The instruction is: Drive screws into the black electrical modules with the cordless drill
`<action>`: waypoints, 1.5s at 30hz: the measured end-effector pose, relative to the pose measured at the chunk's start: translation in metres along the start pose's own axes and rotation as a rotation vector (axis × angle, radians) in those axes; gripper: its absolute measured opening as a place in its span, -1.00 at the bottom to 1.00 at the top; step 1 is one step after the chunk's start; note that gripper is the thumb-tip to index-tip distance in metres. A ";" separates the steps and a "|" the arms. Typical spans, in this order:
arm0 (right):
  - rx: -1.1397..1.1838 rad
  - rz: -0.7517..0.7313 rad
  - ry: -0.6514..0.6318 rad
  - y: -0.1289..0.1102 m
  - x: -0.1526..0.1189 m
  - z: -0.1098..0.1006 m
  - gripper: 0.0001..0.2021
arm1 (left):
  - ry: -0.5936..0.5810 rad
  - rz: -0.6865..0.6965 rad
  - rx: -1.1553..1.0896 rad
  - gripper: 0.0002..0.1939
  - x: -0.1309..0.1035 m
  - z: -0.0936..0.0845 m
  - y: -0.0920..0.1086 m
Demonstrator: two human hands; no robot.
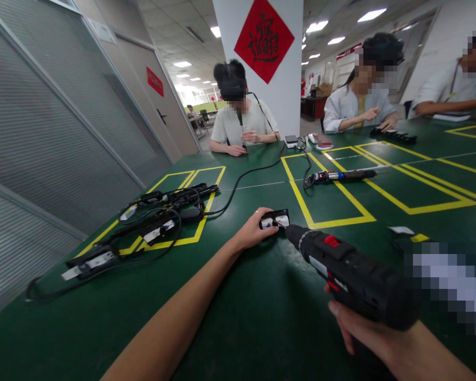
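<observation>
My left hand (255,231) grips a small black casing (282,213) with a white label on its near side, low against the green tabletop. In my right hand (357,323) is a black cordless drill (341,264) with red switches, its fingers wrapped round the handle, which is mostly hidden. The drill points forward and left. Its bit end meets or nearly meets the casing's labelled side; whether they touch I cannot tell.
On the left lie black power adapters (158,230) with tangled cables. A soldering-iron-like tool (337,175) rests inside yellow tape (341,223) on the green table (241,317). Co-workers (241,121) sit across, one with a screwdriver (240,119). A blurred-out object (456,280) lies right.
</observation>
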State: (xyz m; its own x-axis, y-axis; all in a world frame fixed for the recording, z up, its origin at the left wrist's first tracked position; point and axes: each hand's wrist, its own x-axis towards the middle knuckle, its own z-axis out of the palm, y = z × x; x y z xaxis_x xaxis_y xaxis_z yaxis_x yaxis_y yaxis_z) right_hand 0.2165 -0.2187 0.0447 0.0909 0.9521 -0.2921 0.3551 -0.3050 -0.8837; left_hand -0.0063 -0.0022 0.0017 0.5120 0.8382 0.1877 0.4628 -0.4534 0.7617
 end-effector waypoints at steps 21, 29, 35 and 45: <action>-0.140 0.053 -0.119 -0.029 -0.013 -0.015 -0.58 | 0.012 0.012 -0.006 -0.49 -0.001 0.000 0.002; -0.124 0.025 -0.147 -0.021 -0.010 -0.019 -0.58 | 0.013 0.026 0.002 -0.51 -0.001 -0.002 0.003; -0.143 -0.011 -0.131 -0.019 -0.009 -0.018 -0.57 | 0.011 0.023 0.001 -0.51 -0.002 -0.002 0.003; -0.117 0.007 -0.148 -0.017 -0.007 -0.016 -0.56 | 0.009 0.027 0.016 -0.53 -0.002 -0.003 0.005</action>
State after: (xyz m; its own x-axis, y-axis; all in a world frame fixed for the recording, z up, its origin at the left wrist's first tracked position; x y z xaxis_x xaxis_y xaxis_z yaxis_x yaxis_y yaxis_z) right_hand 0.2248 -0.2203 0.0675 -0.0412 0.9334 -0.3566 0.4617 -0.2987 -0.8352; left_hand -0.0077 -0.0053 0.0068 0.5180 0.8283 0.2136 0.4605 -0.4804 0.7464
